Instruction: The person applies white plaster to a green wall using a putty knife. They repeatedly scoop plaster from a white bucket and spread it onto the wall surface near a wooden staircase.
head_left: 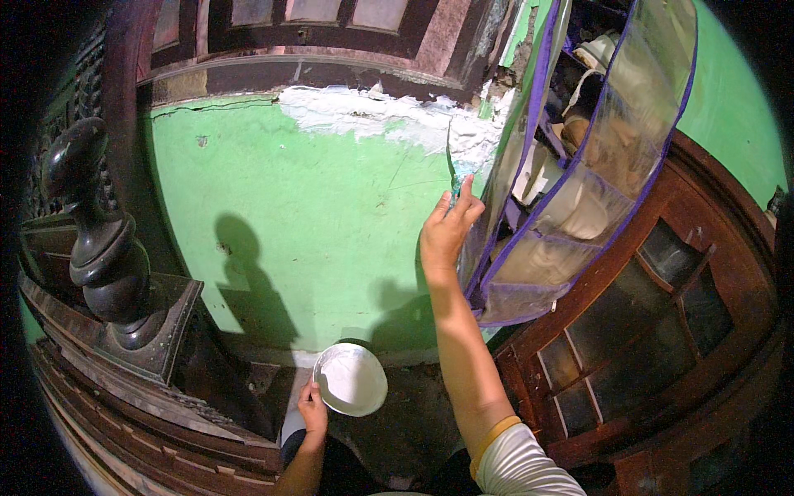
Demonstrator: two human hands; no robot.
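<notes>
My right hand [449, 230] is raised to the green wall [331, 215], its fingers closed around the teal handle of a putty knife [456, 190]. White plaster hides most of the blade, which lies against the wall at the right end of a rough white plaster band [364, 114]. This band runs under the dark wooden window frame [331, 73]. Lower down, my left hand [312, 411] grips the left rim of a round white bowl [370, 409]. White paste lies inside the bowl, partly in shadow.
A clear plastic hanging organizer [571, 223] with purple edging hangs just right of my right hand, filled with assorted items. Farther right is a brown wooden door [612, 331] with glass panes. Dark carved furniture with a turned post [112, 256] stands at left.
</notes>
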